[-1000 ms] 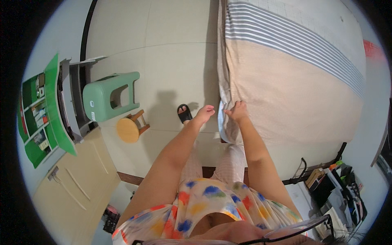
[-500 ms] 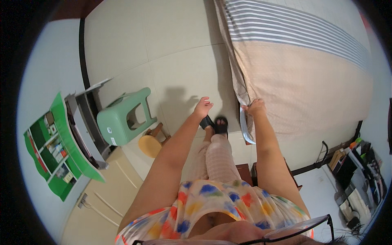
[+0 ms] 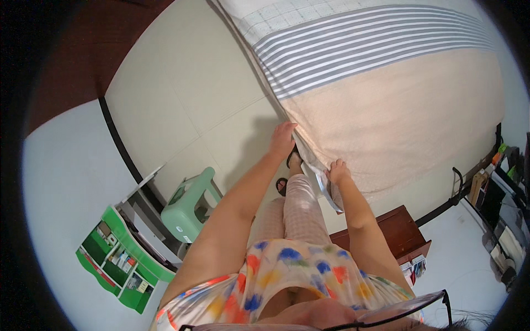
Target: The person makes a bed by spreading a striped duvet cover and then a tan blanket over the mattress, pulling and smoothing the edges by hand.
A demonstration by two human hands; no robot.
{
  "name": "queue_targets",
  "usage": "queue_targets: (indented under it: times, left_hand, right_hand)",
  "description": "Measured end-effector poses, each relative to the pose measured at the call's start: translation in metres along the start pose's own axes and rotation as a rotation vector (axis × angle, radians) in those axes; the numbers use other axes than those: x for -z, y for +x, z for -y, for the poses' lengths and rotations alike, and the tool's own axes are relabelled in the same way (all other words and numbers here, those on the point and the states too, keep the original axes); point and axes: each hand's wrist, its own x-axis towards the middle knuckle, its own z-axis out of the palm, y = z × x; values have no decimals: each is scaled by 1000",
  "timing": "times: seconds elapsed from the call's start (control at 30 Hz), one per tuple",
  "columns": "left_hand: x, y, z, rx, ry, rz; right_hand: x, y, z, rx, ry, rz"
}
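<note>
A peach bed sheet [image 3: 386, 121] with a grey-and-white striped band covers the bed and hangs over its side. At the side edge of the bed, my left hand [image 3: 284, 139] has its fingers closed on the hanging sheet. My right hand [image 3: 338, 171] grips the same sheet by the near corner, its fingers bent over the fabric. Below that corner, a shiny curved strip of the bed frame [image 3: 327, 190] shows past the cloth.
To the left stand a green plastic stool [image 3: 190, 207] and a green-and-white shelf [image 3: 118, 259] holding small items. A dark red wooden cabinet [image 3: 395, 231] is near my right arm. Bags and clutter [image 3: 499, 215] line the far right wall. My sandaled feet are beside the bed.
My left hand has gone from hanging free over the floor to the sheet's side edge. My right hand stays on the sheet near the corner. My view has turned, and I stand closer to the bed.
</note>
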Motion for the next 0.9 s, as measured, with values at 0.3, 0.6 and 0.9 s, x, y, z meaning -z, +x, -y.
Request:
queue_targets:
  times: [0.3, 0.6, 0.9]
  left_hand:
    - [32, 62, -14, -209, 342, 242]
    - [49, 71, -16, -391, 540, 415]
    - [53, 102, -13, -687, 709, 570]
  right_hand:
    - [-4, -15, -5, 29, 388, -139]
    - [6, -63, 21, -231, 1220, -618]
    - [37, -60, 63, -763, 541, -1377]
